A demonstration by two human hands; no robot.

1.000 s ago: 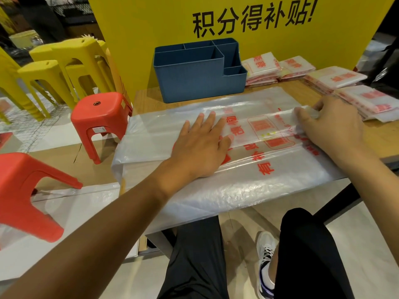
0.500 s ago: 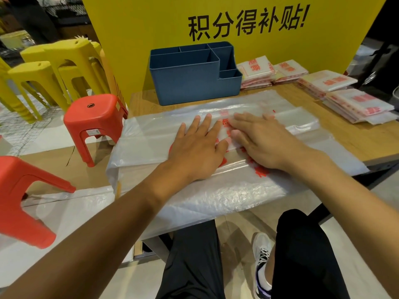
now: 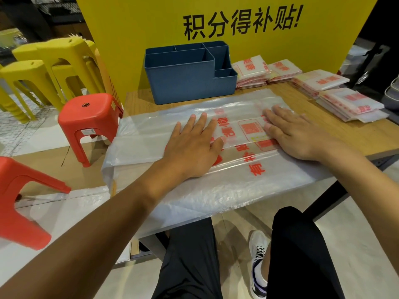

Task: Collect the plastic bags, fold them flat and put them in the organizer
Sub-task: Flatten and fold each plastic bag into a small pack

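We press our left hand [image 3: 194, 147] flat on the large translucent plastic bag with red print [image 3: 237, 169], fingers [image 3: 201, 121] straight and slightly spread, at the centre of the frame. Our right hand [image 3: 295, 137] lies flat on the same bag just to the right, its fingers close together and pointing toward the upper left. A strip of printed plastic shows between the two hands.

The bag covers most of the wooden tabletop [image 3: 356, 134]; its near edge hangs over the tabletop's front edge above our knees, and its left end droops past the left edge. Its far edge stops just short of the blue plastic organizer with several compartments [image 3: 187, 76], which stands at the back against the yellow board with black characters [image 3: 151, 24]. Right of the organizer, stacks of folded printed bags [image 3: 349, 102] run along the back and right of the tabletop, near our right hand but apart from it. In the left of the frame, red plastic stools [image 3: 90, 117] and yellow plastic stools [image 3: 54, 61] stand on the floor.
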